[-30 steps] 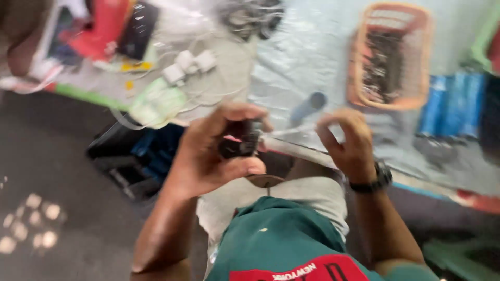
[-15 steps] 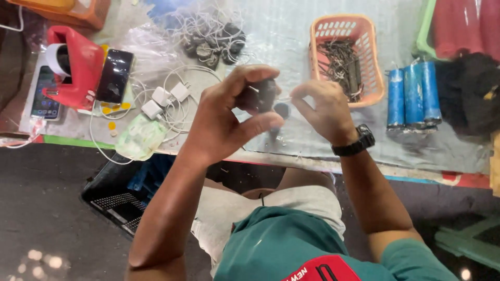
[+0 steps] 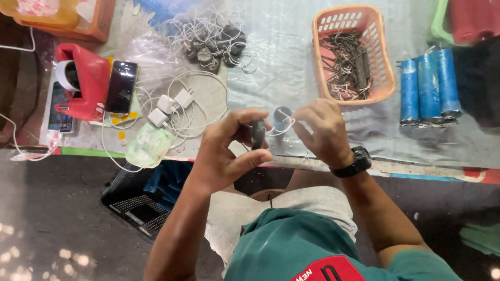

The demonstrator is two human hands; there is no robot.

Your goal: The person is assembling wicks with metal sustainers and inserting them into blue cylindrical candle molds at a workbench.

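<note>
My left hand (image 3: 226,151) pinches a small dark round part (image 3: 258,133) between thumb and fingers, just above the near edge of the table. A thin white wire (image 3: 284,123) runs from that part to my right hand (image 3: 324,131), whose fingers are closed on it. A black watch sits on my right wrist. A small blue cylinder (image 3: 282,115) lies on the plastic sheet right behind both hands.
An orange basket (image 3: 380,78) of dark metal pieces stands at the right. Three blue cylinders (image 3: 428,86) lie beyond it. Dark parts with white wires (image 3: 214,41) are piled at the back. White chargers (image 3: 169,106), two phones and a red tape dispenser (image 3: 86,83) lie left. A black crate (image 3: 140,198) sits under the table.
The camera has settled lower over the table. My hands have dropped closer to the table edge, and the right hand now pulls the white wire sideways from the dark part.
</note>
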